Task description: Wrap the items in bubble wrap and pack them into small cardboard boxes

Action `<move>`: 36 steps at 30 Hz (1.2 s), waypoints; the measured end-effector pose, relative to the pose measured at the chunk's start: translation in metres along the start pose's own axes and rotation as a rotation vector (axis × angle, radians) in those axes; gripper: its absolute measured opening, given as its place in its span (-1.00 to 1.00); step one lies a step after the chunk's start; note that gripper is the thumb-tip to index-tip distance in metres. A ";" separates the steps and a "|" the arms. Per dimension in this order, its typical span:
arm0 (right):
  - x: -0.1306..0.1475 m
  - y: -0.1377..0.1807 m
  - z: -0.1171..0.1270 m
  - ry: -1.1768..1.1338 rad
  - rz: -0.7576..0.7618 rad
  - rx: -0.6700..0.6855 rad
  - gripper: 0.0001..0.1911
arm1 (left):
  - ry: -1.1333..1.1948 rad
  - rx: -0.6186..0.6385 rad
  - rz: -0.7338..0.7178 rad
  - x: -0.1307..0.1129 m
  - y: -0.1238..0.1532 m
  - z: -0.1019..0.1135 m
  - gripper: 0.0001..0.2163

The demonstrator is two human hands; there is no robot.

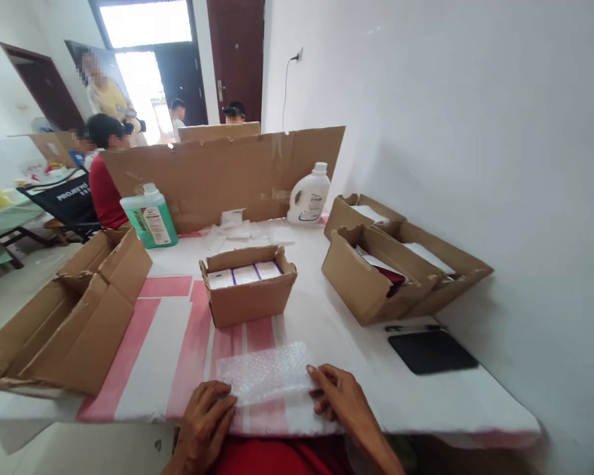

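Note:
A clear sheet of bubble wrap (pixel 267 371) lies near the table's front edge. My left hand (pixel 205 412) holds its left end, with the fingers bent over the border. At the opposite end, my right hand (pixel 341 396) grips the right border between thumb and fingers. Just beyond the sheet stands a small cardboard box (pixel 252 303). It contains several white packs with purple edges (pixel 245 274), packed side by side.
Cardboard boxes stand left (pixel 84 343) and right (pixel 366 290), the right ones holding flat items. A black pad (pixel 433 351) lies by the wall. A green jug (pixel 151 218), a white jug (pixel 309 194) and clear plastic pieces (pixel 237 231) sit before a cardboard panel (pixel 222 178). People are beyond.

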State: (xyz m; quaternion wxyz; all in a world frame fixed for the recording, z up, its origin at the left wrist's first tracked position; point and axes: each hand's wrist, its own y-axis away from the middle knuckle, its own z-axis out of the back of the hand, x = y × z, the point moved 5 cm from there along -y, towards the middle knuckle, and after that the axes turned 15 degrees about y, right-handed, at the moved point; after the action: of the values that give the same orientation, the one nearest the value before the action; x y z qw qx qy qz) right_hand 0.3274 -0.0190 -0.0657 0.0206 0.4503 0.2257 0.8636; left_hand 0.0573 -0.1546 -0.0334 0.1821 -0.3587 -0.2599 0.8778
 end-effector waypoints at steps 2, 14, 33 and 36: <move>-0.001 -0.007 -0.002 -0.055 0.036 0.015 -0.52 | -0.026 0.008 0.001 -0.002 0.000 -0.002 -0.75; 0.036 -0.075 0.064 0.300 0.320 -0.202 -0.71 | -0.147 0.239 -0.107 -0.031 -0.051 -0.081 -0.93; 0.042 0.058 -0.024 0.704 0.855 -0.227 -0.77 | 0.018 0.417 -0.161 -0.040 -0.077 -0.082 -0.83; 0.030 0.054 -0.030 0.590 0.853 -0.336 -0.78 | 0.068 0.432 -0.160 -0.043 -0.080 -0.077 -0.85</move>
State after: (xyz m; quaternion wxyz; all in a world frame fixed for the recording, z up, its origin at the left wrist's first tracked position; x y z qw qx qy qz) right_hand 0.2948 -0.0709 -0.0351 -0.3243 0.2308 -0.1221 0.9092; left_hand 0.1532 -0.0877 -0.0100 0.3325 -0.3190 -0.0873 0.8832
